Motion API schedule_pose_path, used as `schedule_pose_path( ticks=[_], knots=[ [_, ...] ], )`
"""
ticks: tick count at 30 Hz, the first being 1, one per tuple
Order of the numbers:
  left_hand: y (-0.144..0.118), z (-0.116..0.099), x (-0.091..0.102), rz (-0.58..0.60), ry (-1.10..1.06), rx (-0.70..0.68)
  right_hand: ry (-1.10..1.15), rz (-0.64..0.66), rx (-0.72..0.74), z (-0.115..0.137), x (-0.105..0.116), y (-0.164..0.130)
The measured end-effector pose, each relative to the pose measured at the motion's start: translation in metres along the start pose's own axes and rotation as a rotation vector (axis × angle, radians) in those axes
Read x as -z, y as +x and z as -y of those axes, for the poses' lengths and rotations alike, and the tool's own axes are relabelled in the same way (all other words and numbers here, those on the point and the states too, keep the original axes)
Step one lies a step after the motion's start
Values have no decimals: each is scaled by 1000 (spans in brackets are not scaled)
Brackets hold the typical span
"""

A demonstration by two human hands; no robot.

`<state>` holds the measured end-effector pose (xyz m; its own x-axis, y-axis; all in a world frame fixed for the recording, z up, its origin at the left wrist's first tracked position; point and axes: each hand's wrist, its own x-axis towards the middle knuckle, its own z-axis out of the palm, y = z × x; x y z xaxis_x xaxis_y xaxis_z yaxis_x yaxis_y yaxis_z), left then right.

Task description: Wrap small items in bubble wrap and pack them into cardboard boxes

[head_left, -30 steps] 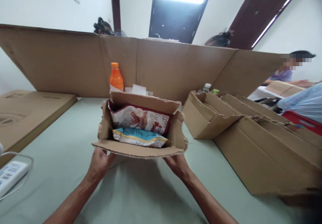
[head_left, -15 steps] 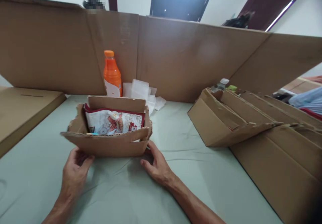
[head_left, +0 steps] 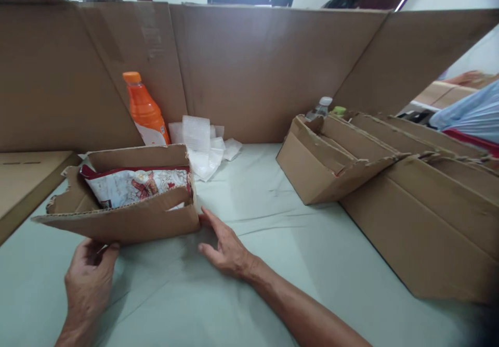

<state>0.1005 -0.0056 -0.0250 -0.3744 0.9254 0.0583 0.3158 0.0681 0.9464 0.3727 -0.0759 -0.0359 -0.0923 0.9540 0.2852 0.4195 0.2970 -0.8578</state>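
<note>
An open cardboard box [head_left: 152, 226] with rough-cut edges sits at the left on the pale green table cover. Inside it lies a white and dark red printed packet [head_left: 136, 185]. At the box's lower front left, my left hand [head_left: 89, 274] has its fingers curled in against the box, with the fingertips partly hidden. My right hand [head_left: 228, 251] is beside the box's right end, thumb and fingers apart, the index fingertip close to or touching the corner.
An orange bottle [head_left: 146, 110] and white bubble-wrap pieces [head_left: 208, 152] stand behind the box. Several open cardboard boxes [head_left: 312, 172] are at the right, with a clear bottle [head_left: 322, 106] behind them. A flat carton [head_left: 27, 180] lies left; a cardboard wall [head_left: 273, 71] runs across the back.
The box has turned, its left end swinging nearer to me, and both hands have shifted with it. My view has swung right and down, so everything appears further left or higher.
</note>
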Motion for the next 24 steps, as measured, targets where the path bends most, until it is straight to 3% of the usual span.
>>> schedule_pose_path(
  ticks=[5,9,12,15,18,24],
  knots=[
    [10,11,-1,-49,-95,-9,-55,108,-33,0,0,-1],
    [11,8,1,-55,-79,11,8,-23,-69,-1,2,1],
    [10,5,4,-68,-40,53,-52,-147,-81,-2,18,15],
    [12,3,5,-81,-35,86,-282,-180,-42,-3,40,45],
    [12,0,3,-89,-46,92,-509,-126,-11,-9,53,89],
    [12,0,1,-89,-58,106,-638,-56,-25,-34,44,162]
  ],
)
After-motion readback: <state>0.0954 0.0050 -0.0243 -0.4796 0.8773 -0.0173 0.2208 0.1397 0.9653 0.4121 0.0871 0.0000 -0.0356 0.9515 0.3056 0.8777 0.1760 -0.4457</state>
